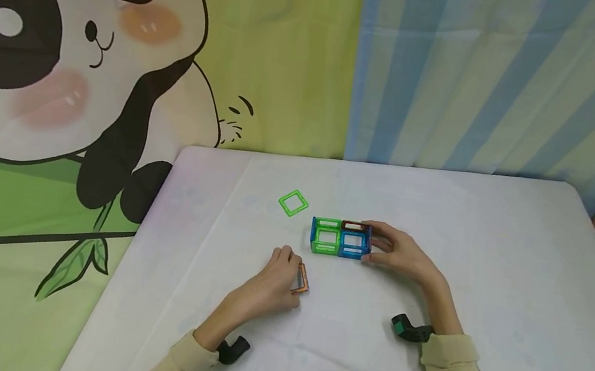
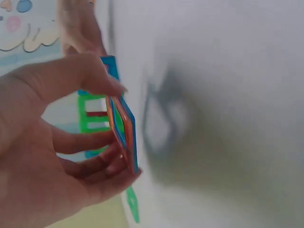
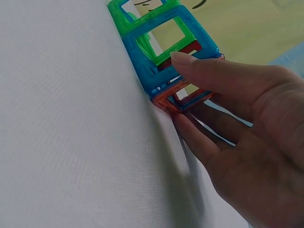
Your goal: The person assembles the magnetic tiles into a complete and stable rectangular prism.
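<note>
My left hand [image 1: 276, 280] holds a square magnetic tile frame [image 1: 305, 279] slightly above the table, thumb on one edge and fingertips on the opposite one. In the left wrist view this held frame [image 2: 129, 128] shows orange and blue edges, like layered tiles. My right hand [image 1: 401, 255] grips the right end of a two-cell box of magnetic tiles [image 1: 340, 240], green at the left, blue and red at the right. Seen from the right wrist, the thumb presses a blue tile [image 3: 137, 52] while the fingers reach around the red end [image 3: 164, 104].
A single green square tile [image 1: 299, 210] lies flat on the white-covered table [image 1: 468, 220], behind and left of the box. Printed curtains [image 1: 288, 84] with a panda hang along the table's far edge. Both wrists wear small black cameras [image 1: 407, 329].
</note>
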